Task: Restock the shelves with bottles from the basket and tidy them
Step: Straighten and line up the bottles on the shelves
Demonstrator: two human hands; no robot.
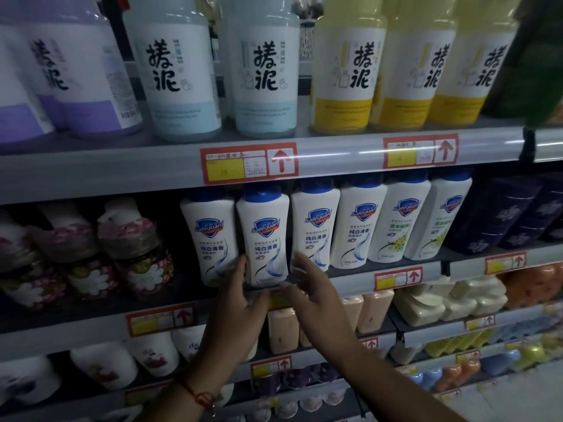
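Tight row, one dark gap

Safeguard bottles [268, 236] stand packed; I see room left of them, beside the floral jars [134, 245].

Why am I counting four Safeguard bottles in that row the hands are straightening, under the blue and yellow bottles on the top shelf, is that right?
Not quite: the head view shows six white Safeguard bottles in that row, not four. The rest stands: the left hand and right hand are at the second bottle from the left, beneath the blue bottles and yellow bottles.
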